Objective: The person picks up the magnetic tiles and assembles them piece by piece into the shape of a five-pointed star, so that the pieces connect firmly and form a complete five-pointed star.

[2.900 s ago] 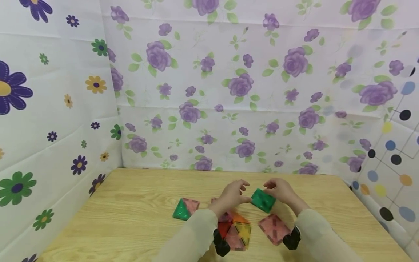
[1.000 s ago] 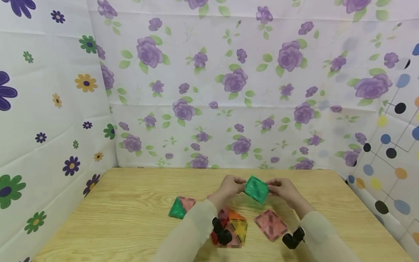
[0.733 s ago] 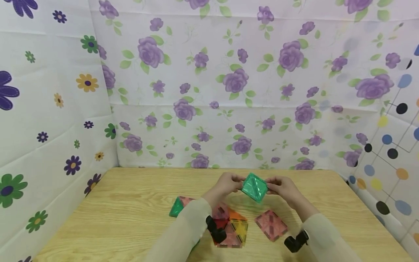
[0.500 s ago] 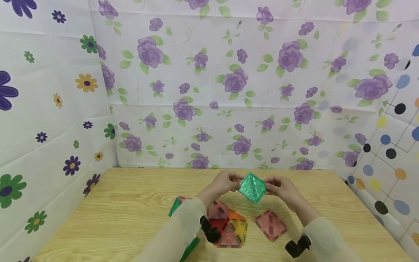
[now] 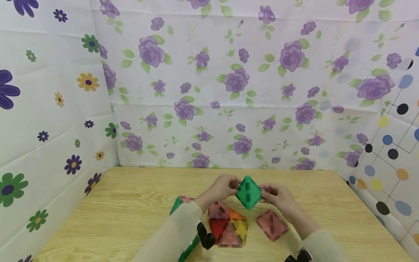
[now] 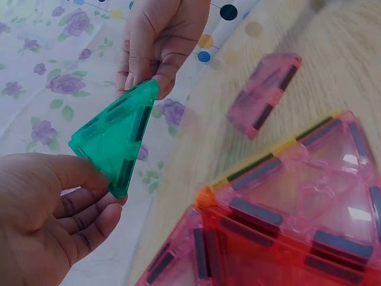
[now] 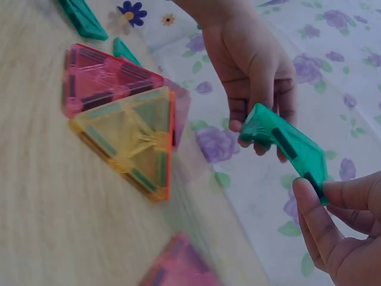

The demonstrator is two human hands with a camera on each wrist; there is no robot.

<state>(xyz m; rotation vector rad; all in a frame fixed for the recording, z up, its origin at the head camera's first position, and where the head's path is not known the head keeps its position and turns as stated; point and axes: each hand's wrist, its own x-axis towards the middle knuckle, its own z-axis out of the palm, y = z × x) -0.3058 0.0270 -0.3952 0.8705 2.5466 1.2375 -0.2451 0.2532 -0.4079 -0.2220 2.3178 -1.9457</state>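
Observation:
A pair of green triangular magnetic tiles (image 5: 248, 193), joined edge to edge as a diamond, is held above the table. My left hand (image 5: 223, 188) pinches its left corner. At the opposite corner, my right hand (image 5: 278, 198) pinches it between thumb and fingers. The right wrist view shows the green pair bent along its seam. Below the hands sits a cluster of joined triangular tiles: pink (image 5: 230, 236), red (image 5: 217, 226), yellow (image 5: 240, 227) and orange (image 5: 236, 214). Its middle looks raised in the wrist views.
A pink diamond of tiles (image 5: 271, 225) lies right of the cluster. To the left, a green and pink pair (image 5: 176, 204) is partly covered by my left sleeve (image 5: 173, 233). Another green piece (image 5: 189, 251) shows beside that sleeve. Floral cloth (image 5: 209, 91) hangs behind the wooden table (image 5: 140, 189).
The green pair rose off the table, with both hands now gripping it. Over the last second it turned, shifted slightly left and came a little lower. The left forearm moved left.

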